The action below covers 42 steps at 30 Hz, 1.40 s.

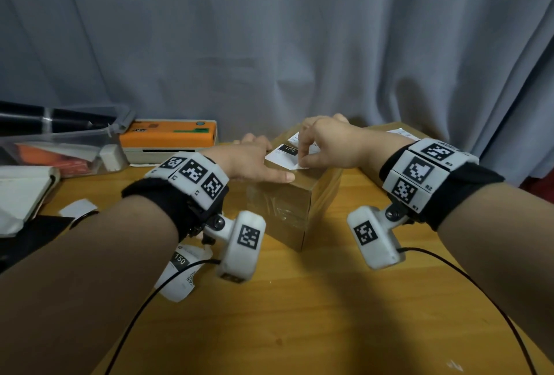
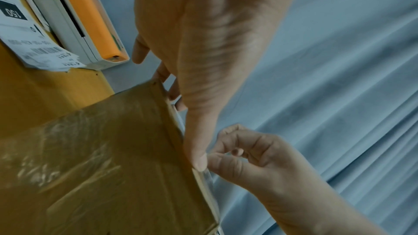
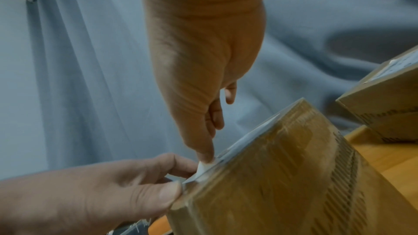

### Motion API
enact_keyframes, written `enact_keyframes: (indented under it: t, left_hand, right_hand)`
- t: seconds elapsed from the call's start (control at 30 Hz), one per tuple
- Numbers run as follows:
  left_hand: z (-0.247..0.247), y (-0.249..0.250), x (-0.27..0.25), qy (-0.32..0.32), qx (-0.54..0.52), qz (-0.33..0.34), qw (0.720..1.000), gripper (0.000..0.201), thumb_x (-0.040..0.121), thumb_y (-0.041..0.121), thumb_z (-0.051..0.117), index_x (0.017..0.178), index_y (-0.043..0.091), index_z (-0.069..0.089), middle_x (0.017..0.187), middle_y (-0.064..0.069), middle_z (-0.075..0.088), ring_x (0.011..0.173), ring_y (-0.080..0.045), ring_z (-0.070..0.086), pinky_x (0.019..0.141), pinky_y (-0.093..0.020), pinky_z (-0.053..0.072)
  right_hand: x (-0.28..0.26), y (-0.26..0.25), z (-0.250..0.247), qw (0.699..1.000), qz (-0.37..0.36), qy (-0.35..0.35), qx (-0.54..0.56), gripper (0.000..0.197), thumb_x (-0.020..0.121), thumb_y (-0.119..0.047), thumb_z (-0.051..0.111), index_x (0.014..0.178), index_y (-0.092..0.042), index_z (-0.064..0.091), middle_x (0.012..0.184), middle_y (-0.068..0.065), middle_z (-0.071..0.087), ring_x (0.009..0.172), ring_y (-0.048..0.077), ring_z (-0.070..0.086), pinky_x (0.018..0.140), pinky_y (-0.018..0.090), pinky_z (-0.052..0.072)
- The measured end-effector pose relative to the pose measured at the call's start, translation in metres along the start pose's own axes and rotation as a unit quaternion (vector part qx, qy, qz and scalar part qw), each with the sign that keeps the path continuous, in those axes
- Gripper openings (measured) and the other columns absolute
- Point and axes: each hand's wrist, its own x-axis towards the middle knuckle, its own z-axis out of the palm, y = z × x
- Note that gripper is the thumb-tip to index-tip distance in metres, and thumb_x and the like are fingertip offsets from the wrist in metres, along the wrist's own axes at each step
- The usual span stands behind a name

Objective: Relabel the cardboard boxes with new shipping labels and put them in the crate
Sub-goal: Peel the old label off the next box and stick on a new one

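Note:
A brown taped cardboard box [image 1: 287,203] stands mid-table. A white shipping label [image 1: 284,153] marked 150 lies on its top. My left hand [image 1: 269,160] rests flat on the box top, fingers straight and thumb [image 2: 199,158] along the near edge. My right hand [image 1: 303,162] pinches the label's near corner [image 3: 205,165], which curls up off the cardboard. The right wrist view shows the box [image 3: 282,185] with that corner held between thumb and forefinger, close to my left hand [image 3: 113,194]. The rest of the label is mostly hidden under both hands.
An orange label printer [image 1: 168,138] sits at the back left beside a clear plastic crate [image 1: 60,147]. A second labelled box [image 1: 389,132] stands behind on the right. Loose labels [image 1: 180,272] and a white paper scrap [image 1: 78,208] lie near the front left. A grey curtain hangs behind.

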Motion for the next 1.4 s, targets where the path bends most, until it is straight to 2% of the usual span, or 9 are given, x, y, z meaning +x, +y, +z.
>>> enact_keyframes:
  t: [0.23, 0.47, 0.8, 1.07, 1.13, 1.2, 1.27, 1.33, 1.4]
  left_hand:
    - [-0.005, 0.001, 0.002, -0.021, 0.033, -0.004, 0.999, 0.096, 0.073, 0.071, 0.056, 0.146, 0.02, 0.02, 0.146, -0.007, 0.025, 0.134, -0.027, 0.031, 0.11, -0.043, 0.032]
    - [-0.006, 0.003, 0.002, -0.027, 0.045, -0.006, 0.999, 0.097, 0.074, 0.071, 0.053, 0.147, 0.018, 0.018, 0.145, -0.008, 0.025, 0.133, -0.027, 0.034, 0.11, -0.043, 0.033]
    - [-0.004, 0.002, 0.001, -0.026, 0.039, -0.005, 0.999, 0.097, 0.073, 0.072, 0.053, 0.147, 0.019, 0.017, 0.144, -0.008, 0.025, 0.133, -0.027, 0.032, 0.11, -0.043, 0.032]
    - [-0.001, 0.001, 0.003, -0.023, 0.012, 0.004, 1.0, 0.094, 0.075, 0.069, 0.055, 0.147, 0.022, 0.017, 0.147, -0.006, 0.022, 0.136, -0.027, 0.029, 0.11, -0.041, 0.031]
    - [-0.001, -0.001, 0.002, -0.026, -0.009, 0.011, 1.0, 0.09, 0.077, 0.066, 0.055, 0.146, 0.023, 0.018, 0.145, -0.004, 0.022, 0.134, -0.024, 0.03, 0.109, -0.039, 0.032]
    - [0.0, -0.003, 0.004, -0.025, -0.033, 0.018, 0.999, 0.083, 0.08, 0.064, 0.054, 0.144, 0.023, 0.021, 0.141, -0.003, 0.025, 0.13, -0.021, 0.034, 0.108, -0.038, 0.034]
    - [0.002, -0.005, 0.007, 0.003, -0.068, 0.023, 0.997, 0.066, 0.087, 0.057, 0.052, 0.138, 0.021, 0.029, 0.136, -0.004, 0.03, 0.122, -0.02, 0.04, 0.102, -0.032, 0.036]
    - [0.004, -0.006, 0.01, 0.044, -0.116, 0.026, 0.992, 0.049, 0.091, 0.046, 0.052, 0.129, 0.017, 0.038, 0.131, -0.006, 0.037, 0.109, -0.018, 0.045, 0.09, -0.028, 0.037]
    - [0.006, -0.007, 0.012, 0.076, -0.141, 0.04, 0.986, 0.043, 0.09, 0.041, 0.056, 0.122, 0.015, 0.045, 0.124, -0.005, 0.042, 0.101, -0.017, 0.047, 0.082, -0.027, 0.038]
  right_hand:
    - [0.004, 0.003, 0.002, 0.999, 0.02, 0.031, 0.009, 0.01, 0.083, -0.03, 0.065, 0.085, -0.021, 0.07, 0.094, -0.008, 0.046, 0.108, 0.015, 0.044, 0.085, 0.029, 0.018]
    - [0.007, 0.007, 0.007, 0.997, 0.041, 0.067, 0.026, 0.01, 0.082, -0.026, 0.063, 0.083, -0.018, 0.069, 0.098, -0.006, 0.049, 0.108, 0.017, 0.046, 0.088, 0.031, 0.019]
    - [0.005, 0.006, 0.004, 0.993, 0.057, 0.103, 0.032, 0.012, 0.083, -0.027, 0.062, 0.086, -0.018, 0.069, 0.107, 0.0, 0.055, 0.109, 0.018, 0.046, 0.083, 0.027, 0.014]
    - [0.002, 0.009, 0.001, 0.987, 0.085, 0.115, 0.067, 0.012, 0.085, -0.026, 0.062, 0.085, -0.016, 0.069, 0.105, 0.002, 0.056, 0.104, 0.018, 0.051, 0.092, 0.032, 0.024]
    - [-0.002, 0.011, 0.003, 0.979, 0.084, 0.122, 0.136, 0.01, 0.085, -0.021, 0.065, 0.085, -0.012, 0.069, 0.095, 0.001, 0.059, 0.093, 0.017, 0.058, 0.094, 0.035, 0.039]
    - [-0.007, 0.009, 0.007, 0.96, 0.081, 0.096, 0.249, 0.007, 0.086, -0.014, 0.065, 0.092, -0.01, 0.066, 0.086, -0.001, 0.061, 0.081, 0.019, 0.062, 0.086, 0.039, 0.051]
    - [-0.009, 0.006, 0.01, 0.949, 0.076, 0.065, 0.3, 0.017, 0.088, -0.01, 0.061, 0.104, -0.014, 0.063, 0.089, 0.0, 0.062, 0.079, 0.02, 0.062, 0.083, 0.038, 0.051]
    - [-0.008, 0.003, 0.012, 0.957, 0.065, 0.042, 0.278, 0.024, 0.089, -0.011, 0.058, 0.112, -0.016, 0.062, 0.098, 0.004, 0.063, 0.089, 0.021, 0.061, 0.086, 0.033, 0.049]
    - [-0.009, -0.001, 0.011, 0.965, 0.058, 0.03, 0.255, 0.025, 0.09, -0.016, 0.057, 0.114, -0.016, 0.064, 0.102, 0.004, 0.065, 0.095, 0.019, 0.06, 0.086, 0.03, 0.047]
